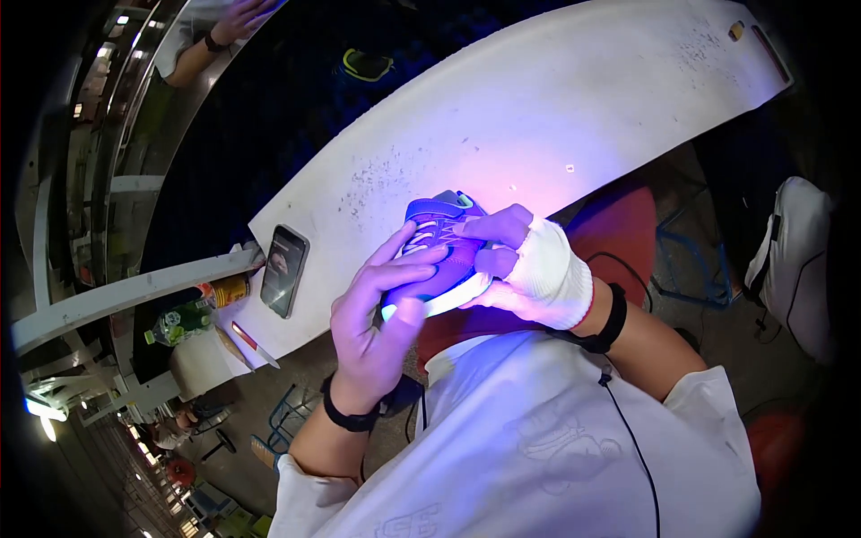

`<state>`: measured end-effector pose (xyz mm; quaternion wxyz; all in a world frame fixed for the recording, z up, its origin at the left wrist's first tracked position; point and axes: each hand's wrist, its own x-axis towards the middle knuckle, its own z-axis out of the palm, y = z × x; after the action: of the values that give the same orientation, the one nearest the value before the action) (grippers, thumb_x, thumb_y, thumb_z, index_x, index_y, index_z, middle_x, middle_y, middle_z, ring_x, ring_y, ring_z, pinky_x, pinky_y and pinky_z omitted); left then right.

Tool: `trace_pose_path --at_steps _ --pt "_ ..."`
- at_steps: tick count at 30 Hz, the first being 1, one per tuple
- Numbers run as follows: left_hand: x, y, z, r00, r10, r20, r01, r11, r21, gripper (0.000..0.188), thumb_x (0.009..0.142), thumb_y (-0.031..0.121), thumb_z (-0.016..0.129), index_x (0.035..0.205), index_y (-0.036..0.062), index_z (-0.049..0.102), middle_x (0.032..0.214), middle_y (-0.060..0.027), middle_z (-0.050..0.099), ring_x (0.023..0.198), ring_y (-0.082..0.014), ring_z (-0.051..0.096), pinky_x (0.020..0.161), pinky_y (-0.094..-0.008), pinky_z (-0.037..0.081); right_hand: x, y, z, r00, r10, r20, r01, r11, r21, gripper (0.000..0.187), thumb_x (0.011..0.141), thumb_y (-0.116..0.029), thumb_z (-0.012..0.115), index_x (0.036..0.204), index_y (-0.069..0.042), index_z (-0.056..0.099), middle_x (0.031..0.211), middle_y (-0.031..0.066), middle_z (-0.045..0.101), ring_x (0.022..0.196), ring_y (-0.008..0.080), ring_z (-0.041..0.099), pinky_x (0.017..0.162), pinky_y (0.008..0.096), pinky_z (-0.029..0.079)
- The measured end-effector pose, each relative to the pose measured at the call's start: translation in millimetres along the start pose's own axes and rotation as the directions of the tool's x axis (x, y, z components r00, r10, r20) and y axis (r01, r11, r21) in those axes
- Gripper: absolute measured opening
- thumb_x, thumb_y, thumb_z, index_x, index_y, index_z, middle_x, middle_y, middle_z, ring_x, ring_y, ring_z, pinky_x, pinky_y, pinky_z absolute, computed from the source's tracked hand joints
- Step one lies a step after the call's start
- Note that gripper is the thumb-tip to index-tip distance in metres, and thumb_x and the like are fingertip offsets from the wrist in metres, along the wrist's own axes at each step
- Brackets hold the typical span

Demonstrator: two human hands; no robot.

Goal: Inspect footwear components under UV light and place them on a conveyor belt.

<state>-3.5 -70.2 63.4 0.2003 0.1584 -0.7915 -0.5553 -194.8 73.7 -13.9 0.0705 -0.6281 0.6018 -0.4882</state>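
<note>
Close in front of me, over the near edge of the white table (448, 134), I hold a small sneaker (437, 280) lit purple, with laces, a strap at the collar and a pale glowing sole. My left hand (366, 314) is bare. Its fingers lie across the toe side and its thumb is by the sole's near edge. On my right hand (534, 269) is a white knitted glove that leaves fingertips bare. Those fingers grip the sneaker's side, with one fingertip at the laces. The sneaker's underside is hidden.
A phone (285, 271) lies on the table's left end. Near it are a knife (256, 346), a green-labelled bottle (179, 323) and an orange container (230, 290). Beyond the table, a dark shoe (365, 65) rests on a black surface. Another person's arm (199, 59) shows at top left.
</note>
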Motion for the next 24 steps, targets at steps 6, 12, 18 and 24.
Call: trace_pose_path --at_steps 6,12,18,24 --pt "-2.2 -9.6 -1.8 0.991 0.11 0.071 -0.123 0.969 0.215 0.045 0.071 0.012 0.102 0.107 0.0042 0.075 0.115 -0.0153 0.082 0.115 -0.0329 0.078 0.122 -0.0575 0.046 7.7 2.0 2.5 0.99 -0.064 0.123 0.077 0.992 -0.1 0.04 0.07 -0.035 0.091 0.087 -0.005 0.071 0.11 0.0169 0.073 0.094 0.0362 0.069 0.08 0.0481 0.058" --pt "-34.2 -32.1 -20.6 0.999 0.043 0.004 -0.043 0.999 0.029 0.05 0.078 0.002 0.094 0.123 0.0049 0.073 0.126 -0.0189 0.079 0.138 -0.0317 0.066 0.124 -0.0501 0.044 13.5 11.8 28.4 0.997 -0.009 0.081 0.005 0.999 0.05 0.05 0.064 -0.034 0.097 0.085 -0.003 0.064 0.117 0.0241 0.069 0.11 0.046 0.069 0.094 0.0527 0.058" --pt "-37.3 -29.3 -11.2 0.835 -0.529 -0.152 0.547 0.828 0.127 0.087 0.079 0.023 0.095 0.153 0.0023 0.054 0.132 -0.0188 0.073 0.122 -0.0274 0.074 0.105 -0.0378 0.058 1.0 15.7 61.8 0.989 -0.144 0.035 0.147 0.983 -0.106 0.044 0.069 -0.033 0.093 0.09 -0.009 0.064 0.125 0.0202 0.067 0.117 0.0434 0.065 0.102 0.0594 0.056" --pt "-25.9 -20.6 -15.9 0.852 -0.512 -0.114 0.524 0.821 0.227 0.089 0.077 0.027 0.097 0.151 0.001 0.056 0.126 -0.0184 0.076 0.11 -0.0263 0.078 0.099 -0.0384 0.06 -18.3 14.5 71.0 0.989 -0.085 -0.122 0.074 0.993 -0.093 0.049 0.068 -0.032 0.097 0.095 -0.009 0.062 0.132 0.0197 0.066 0.125 0.0424 0.063 0.107 0.0584 0.053"
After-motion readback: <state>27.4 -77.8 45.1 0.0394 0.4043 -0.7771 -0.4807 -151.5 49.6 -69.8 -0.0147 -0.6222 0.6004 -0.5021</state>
